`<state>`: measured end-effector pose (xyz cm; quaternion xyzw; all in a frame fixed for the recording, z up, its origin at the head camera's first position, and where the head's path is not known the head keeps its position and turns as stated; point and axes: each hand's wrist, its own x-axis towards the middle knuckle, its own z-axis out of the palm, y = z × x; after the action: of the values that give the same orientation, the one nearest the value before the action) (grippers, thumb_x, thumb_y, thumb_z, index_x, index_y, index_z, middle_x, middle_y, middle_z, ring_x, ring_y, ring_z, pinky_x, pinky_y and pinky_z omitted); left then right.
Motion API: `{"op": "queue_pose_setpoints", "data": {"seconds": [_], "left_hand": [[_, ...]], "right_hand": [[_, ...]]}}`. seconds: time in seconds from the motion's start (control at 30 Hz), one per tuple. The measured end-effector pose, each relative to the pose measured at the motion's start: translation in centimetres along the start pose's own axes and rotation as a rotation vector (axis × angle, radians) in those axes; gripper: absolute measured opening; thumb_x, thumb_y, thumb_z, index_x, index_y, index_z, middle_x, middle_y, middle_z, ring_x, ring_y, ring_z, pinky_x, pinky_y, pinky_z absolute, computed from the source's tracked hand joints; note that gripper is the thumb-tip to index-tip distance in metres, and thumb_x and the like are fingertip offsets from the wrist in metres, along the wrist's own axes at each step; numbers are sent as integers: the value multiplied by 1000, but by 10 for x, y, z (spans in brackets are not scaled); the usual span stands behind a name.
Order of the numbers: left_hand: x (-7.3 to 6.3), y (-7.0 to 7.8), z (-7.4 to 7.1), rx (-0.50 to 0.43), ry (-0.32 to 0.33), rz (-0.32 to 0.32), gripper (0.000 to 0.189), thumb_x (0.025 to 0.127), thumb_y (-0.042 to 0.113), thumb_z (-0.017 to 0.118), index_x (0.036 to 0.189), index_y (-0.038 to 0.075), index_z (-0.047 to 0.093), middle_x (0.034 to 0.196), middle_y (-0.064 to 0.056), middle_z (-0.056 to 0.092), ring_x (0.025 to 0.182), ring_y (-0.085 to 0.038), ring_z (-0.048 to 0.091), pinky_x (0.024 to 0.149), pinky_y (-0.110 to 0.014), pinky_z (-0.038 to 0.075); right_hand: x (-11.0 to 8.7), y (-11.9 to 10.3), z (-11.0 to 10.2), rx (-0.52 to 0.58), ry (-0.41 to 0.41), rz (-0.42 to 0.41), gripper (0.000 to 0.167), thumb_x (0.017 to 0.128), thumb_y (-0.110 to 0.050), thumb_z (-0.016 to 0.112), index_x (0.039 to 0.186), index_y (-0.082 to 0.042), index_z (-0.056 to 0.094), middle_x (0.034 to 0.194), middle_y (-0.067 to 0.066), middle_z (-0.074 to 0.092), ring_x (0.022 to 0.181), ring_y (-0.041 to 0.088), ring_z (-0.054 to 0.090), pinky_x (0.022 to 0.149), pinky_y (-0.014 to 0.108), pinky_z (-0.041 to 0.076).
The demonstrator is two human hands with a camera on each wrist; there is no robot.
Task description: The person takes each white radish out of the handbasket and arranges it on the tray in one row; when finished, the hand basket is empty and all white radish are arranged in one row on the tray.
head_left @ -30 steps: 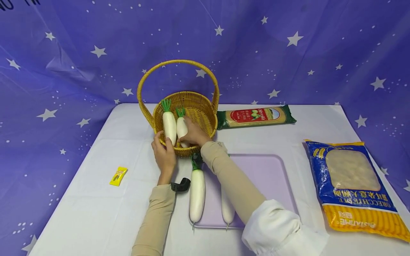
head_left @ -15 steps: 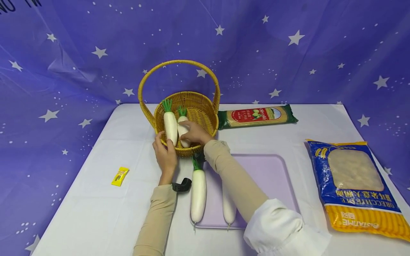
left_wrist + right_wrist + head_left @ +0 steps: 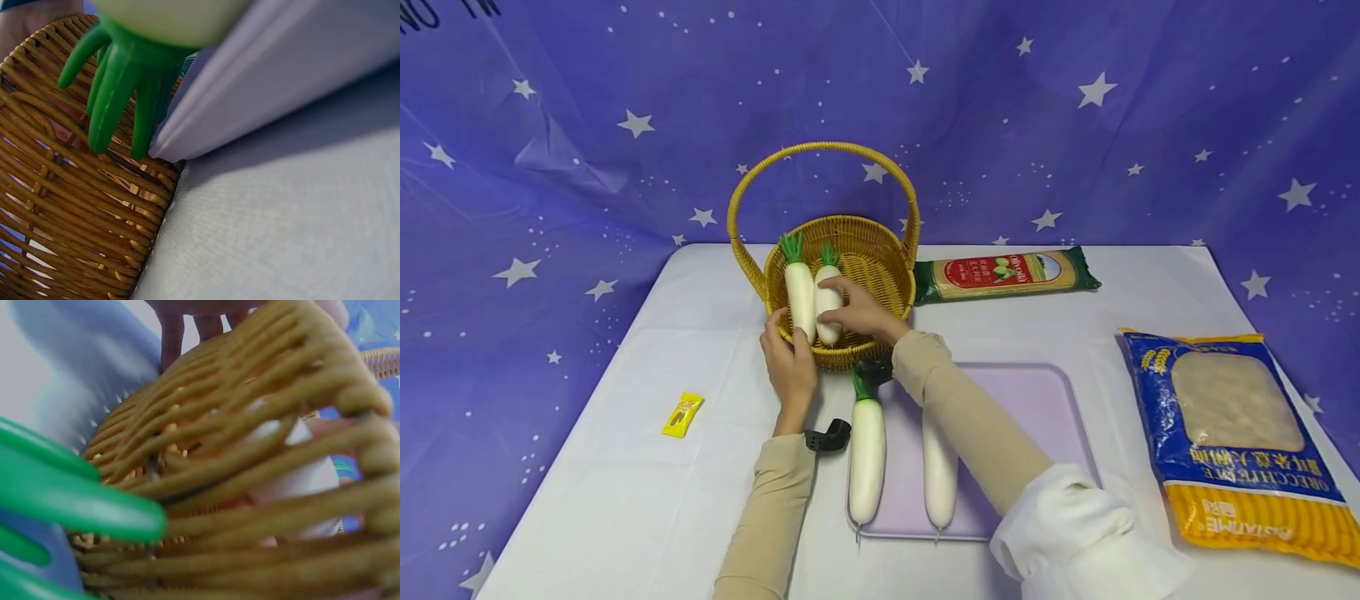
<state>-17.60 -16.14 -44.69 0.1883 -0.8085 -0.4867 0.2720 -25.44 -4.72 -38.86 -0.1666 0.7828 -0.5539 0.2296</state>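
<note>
A round wicker basket (image 3: 883, 258) with a tall handle holds two white radishes with green tops. My left hand (image 3: 790, 367) grips the front left rim, thumb over the edge beside the left radish (image 3: 800, 292) and fingers along the outside. My right hand (image 3: 863, 315) reaches over the front rim and holds the right radish (image 3: 828, 300) between thumb and fingers. Through the weave in the right wrist view, a white radish (image 3: 306, 487) shows in part. Its far side is hidden by the basket wall.
Two more radishes, a left one (image 3: 867, 462) and a right one (image 3: 939, 479), lie on a lilac tray (image 3: 1022, 392). Behind it is a spaghetti pack (image 3: 1000, 275). A blue and yellow pasta bag (image 3: 1232, 433) lies right, a small yellow packet (image 3: 682, 415) left.
The right radish in the basket has turned slightly and lies closer along the left one, its lower end now showing. My right hand has shifted a little right; my left stays at the rim.
</note>
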Motion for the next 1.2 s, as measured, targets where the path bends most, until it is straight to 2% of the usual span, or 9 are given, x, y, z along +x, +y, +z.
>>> {"op": "queue_pose_setpoints", "data": {"seconds": [0.13, 0.3, 0.5, 0.73, 0.9, 1.03, 1.2], "left_hand": [[0, 0, 0, -2, -2, -1, 42, 88, 29, 36, 128, 20, 43, 121, -17, 44, 67, -22, 36, 59, -34, 28], [-1, -1, -1, 0, -5, -13, 41, 88, 28, 36, 128, 21, 42, 123, -16, 44, 74, -24, 41, 63, -35, 31], [-2, -1, -1, -4, 14, -19, 41, 88, 26, 37, 128, 21, 43, 122, -16, 45, 78, -26, 43, 67, -39, 34], [1, 1, 0, -17, 5, -3, 42, 88, 26, 37, 128, 21, 43, 122, -15, 45, 72, -21, 39, 61, -34, 31], [1, 0, -1, -15, 3, -4, 42, 88, 28, 36, 129, 22, 42, 122, -14, 45, 69, -21, 38, 60, -33, 31], [1, 0, -1, -8, 9, 0, 41, 88, 27, 36, 129, 21, 43, 123, -14, 45, 72, -23, 39, 62, -35, 31], [1, 0, -1, -2, 9, -1, 41, 89, 28, 37, 129, 21, 43, 122, -15, 46, 73, -23, 39, 61, -35, 31]], "right_hand": [[0, 0, -3, 88, -37, -38, 56, 81, -10, 63, 132, -18, 41, 121, 20, 47, 86, 21, 56, 79, 49, 48], [-5, -2, -8, 170, -41, -61, 57, 82, -12, 64, 132, -23, 41, 122, 18, 46, 97, 25, 55, 84, 52, 46], [-26, -8, -32, 231, -29, -123, 58, 81, -18, 66, 131, -30, 41, 128, 16, 41, 107, 27, 52, 89, 51, 44], [-88, -15, -87, 138, -52, -195, 61, 80, -16, 67, 133, -27, 39, 125, 15, 42, 106, 28, 56, 82, 40, 50], [-144, 0, -117, 56, -40, -200, 64, 78, -11, 69, 133, -18, 37, 121, 14, 43, 102, 23, 57, 79, 35, 51], [-186, 24, -128, -9, -11, -180, 63, 79, -6, 67, 132, -12, 35, 118, 13, 41, 98, 15, 56, 75, 30, 51], [-226, 57, -124, -132, 23, -128, 59, 78, -10, 68, 129, -9, 37, 113, 13, 43, 91, 9, 56, 69, 25, 49]]}}
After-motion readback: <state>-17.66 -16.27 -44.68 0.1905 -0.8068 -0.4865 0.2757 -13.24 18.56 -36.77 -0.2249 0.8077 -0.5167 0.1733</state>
